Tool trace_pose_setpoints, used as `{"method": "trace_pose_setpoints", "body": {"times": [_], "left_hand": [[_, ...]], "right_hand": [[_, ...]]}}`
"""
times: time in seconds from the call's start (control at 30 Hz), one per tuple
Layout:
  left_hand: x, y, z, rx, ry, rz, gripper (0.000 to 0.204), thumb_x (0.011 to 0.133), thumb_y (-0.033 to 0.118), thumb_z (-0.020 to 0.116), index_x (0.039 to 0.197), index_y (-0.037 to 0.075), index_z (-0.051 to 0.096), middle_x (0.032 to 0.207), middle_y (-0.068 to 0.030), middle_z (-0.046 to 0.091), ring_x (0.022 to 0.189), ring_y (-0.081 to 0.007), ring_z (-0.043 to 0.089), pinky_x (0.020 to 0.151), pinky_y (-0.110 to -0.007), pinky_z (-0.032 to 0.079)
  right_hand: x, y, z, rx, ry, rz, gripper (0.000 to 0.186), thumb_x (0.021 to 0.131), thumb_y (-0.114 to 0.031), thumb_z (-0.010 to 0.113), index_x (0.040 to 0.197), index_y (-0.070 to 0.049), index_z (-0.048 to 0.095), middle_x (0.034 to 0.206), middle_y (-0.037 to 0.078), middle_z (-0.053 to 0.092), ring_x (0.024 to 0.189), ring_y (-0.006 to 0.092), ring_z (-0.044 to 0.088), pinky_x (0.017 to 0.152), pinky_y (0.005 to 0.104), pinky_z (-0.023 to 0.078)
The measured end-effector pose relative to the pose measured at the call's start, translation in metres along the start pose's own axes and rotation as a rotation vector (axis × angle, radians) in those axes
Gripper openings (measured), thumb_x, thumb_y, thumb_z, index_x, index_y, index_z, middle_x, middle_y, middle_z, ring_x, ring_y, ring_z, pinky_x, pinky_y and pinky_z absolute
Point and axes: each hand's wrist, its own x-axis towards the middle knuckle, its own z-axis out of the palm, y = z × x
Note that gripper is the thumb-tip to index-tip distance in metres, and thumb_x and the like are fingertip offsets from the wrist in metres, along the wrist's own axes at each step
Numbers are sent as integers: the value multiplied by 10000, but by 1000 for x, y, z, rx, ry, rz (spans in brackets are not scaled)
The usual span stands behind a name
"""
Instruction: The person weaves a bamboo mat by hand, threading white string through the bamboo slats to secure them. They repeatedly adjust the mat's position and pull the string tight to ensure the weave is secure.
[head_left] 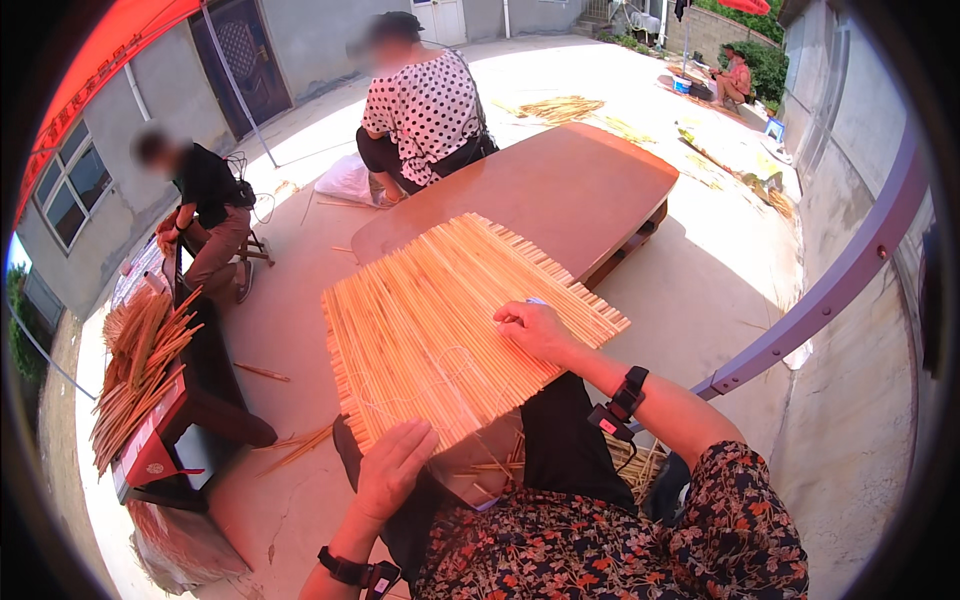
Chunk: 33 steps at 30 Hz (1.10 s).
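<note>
A mat of pale straw-like stalks, laid side by side, slants across my knees and onto the brown table. Loose thin thread lies in loops over its near left part. My left hand rests at the mat's near left corner, fingers stretched out flat along the edge. On the mat's right half is my right hand, its fingers curled and closed. A small whitish bit shows by its fingertips, too small to name. Both wrists wear dark straps with small devices.
Bundled reddish stalks are heaped on a dark bench at left. A person in a dotted top sits beyond the table; another in black sits at left. A purple metal bar curves along the right. Loose stalks lie on the ground behind.
</note>
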Motion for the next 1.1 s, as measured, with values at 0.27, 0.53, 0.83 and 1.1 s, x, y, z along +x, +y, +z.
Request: {"method": "trace_pose_setpoints", "body": {"times": [0.27, 0.53, 0.83, 1.1], "left_hand": [[3, -10, -16, -197, -126, -30, 593, 739, -25, 765, 1320, 57, 672, 1292, -125, 725, 1233, -350, 689, 1055, -429, 575], [18, -14, -17, -145, -81, -79, 431, 810, 12, 681, 1234, 72, 735, 1245, -99, 730, 1146, -301, 720, 963, -384, 604], [5, -8, 0, -18, -11, -125, 394, 868, 98, 628, 1239, 113, 760, 1263, -81, 740, 1186, -268, 711, 1012, -376, 582], [1, -9, -1, -23, -19, -100, 426, 874, 139, 636, 1281, 140, 761, 1298, -70, 744, 1224, -256, 704, 1010, -375, 579]], "right_hand": [[-2, -3, -5, -11, 7, 4, 266, 943, -220, 724, 1132, -35, 751, 969, 151, 769, 906, 256, 743, 822, 385, 572], [2, -11, -15, -69, -37, 53, 266, 968, -209, 728, 1158, -24, 742, 972, 105, 733, 915, 184, 690, 832, 340, 544], [0, -22, -15, -81, -78, 171, 296, 965, -236, 729, 1200, -55, 743, 960, 59, 754, 861, 148, 696, 829, 315, 560], [-1, -19, -16, -101, -99, 144, 262, 1008, -204, 706, 1222, -57, 737, 953, -23, 663, 871, 65, 594, 821, 242, 508]]}}
